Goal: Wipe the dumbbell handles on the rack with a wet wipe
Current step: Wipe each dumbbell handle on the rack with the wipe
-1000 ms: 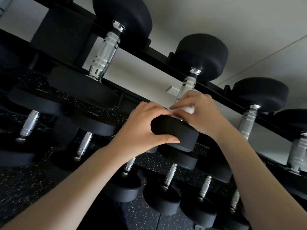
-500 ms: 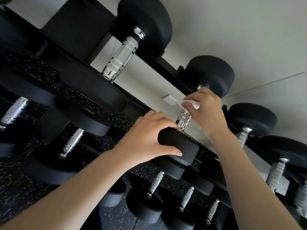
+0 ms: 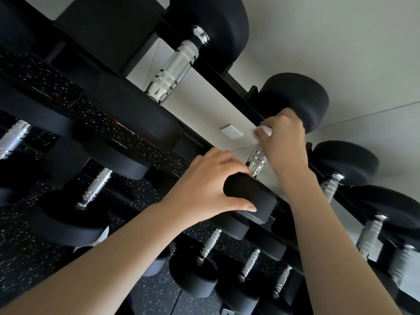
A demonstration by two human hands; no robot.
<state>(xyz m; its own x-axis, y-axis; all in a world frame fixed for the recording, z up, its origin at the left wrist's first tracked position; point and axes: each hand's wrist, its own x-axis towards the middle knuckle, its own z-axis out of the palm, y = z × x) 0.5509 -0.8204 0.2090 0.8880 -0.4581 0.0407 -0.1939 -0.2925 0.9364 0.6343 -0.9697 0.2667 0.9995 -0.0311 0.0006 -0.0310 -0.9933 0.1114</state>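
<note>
A black dumbbell lies on the top tier of the rack (image 3: 229,87). My left hand (image 3: 204,185) grips its near black head (image 3: 252,201), thumb under it. The silver knurled handle (image 3: 256,160) shows between my hands. My right hand (image 3: 284,142) wraps a white wet wipe (image 3: 263,130) round the handle's far part, just below the far head (image 3: 297,101). Most of the wipe is hidden in my palm.
A larger dumbbell with a silver handle (image 3: 175,69) lies to the left on the same tier, smaller ones (image 3: 331,187) to the right. Lower tiers hold several more dumbbells (image 3: 209,246). A white wall socket (image 3: 231,131) sits behind; speckled black floor (image 3: 29,258) lies below.
My right hand slid the wipe up the handle from the near head towards the far head. My left hand kept its hold on the near head. The view tilted and moved closer.
</note>
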